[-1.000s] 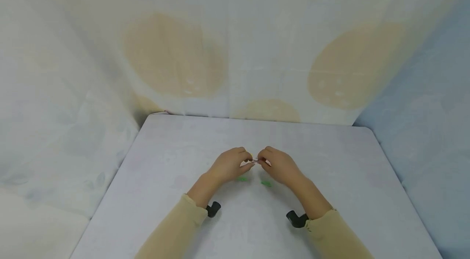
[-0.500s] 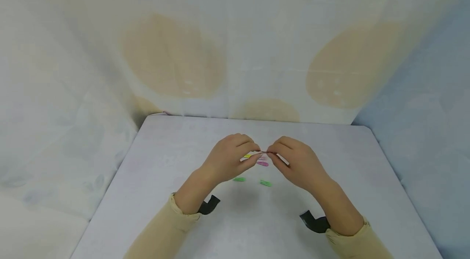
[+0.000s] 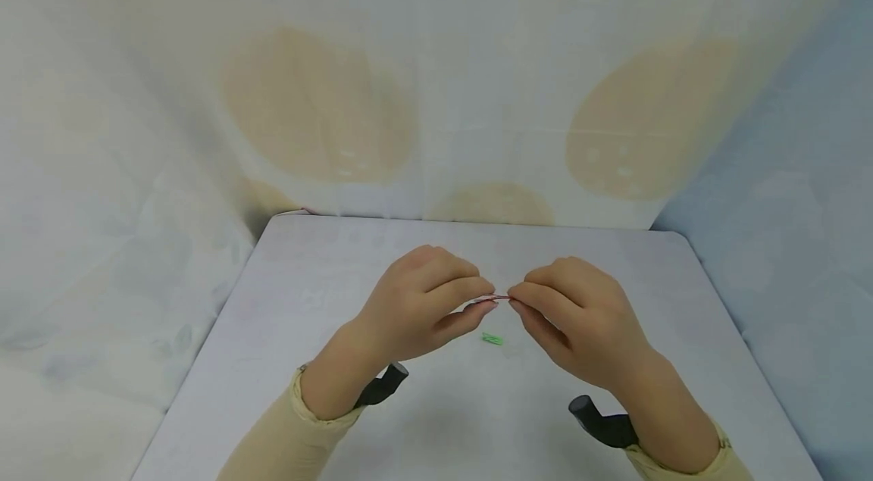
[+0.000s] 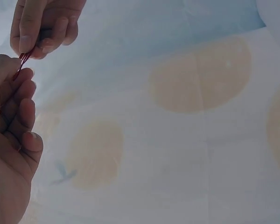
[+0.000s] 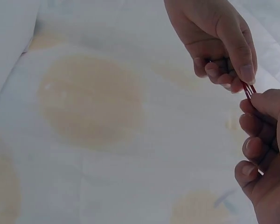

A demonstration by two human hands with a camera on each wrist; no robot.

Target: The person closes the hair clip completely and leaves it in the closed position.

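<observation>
Both hands are raised above the white table (image 3: 286, 314) and meet at a small red clip (image 3: 500, 298). My left hand (image 3: 426, 303) pinches one end between thumb and forefinger, and my right hand (image 3: 576, 310) pinches the other end. The left wrist view shows the red clip (image 4: 24, 58) between the two sets of fingertips, and so does the right wrist view, where the clip (image 5: 248, 89) is a thin red strip. One green clip (image 3: 492, 338) lies on the table below the hands. Other clips seen earlier are hidden behind the hands.
A pale cloth with large tan ovals (image 3: 320, 102) hangs behind and around the table. Black wrist straps (image 3: 385, 384) sit under both forearms. The table's far edge (image 3: 477, 222) runs along the cloth.
Both hands have lifted toward the camera and drawn slightly nearer, still pinching the red clip. They now cover the yellow, pink and left green clips that showed on the table.
</observation>
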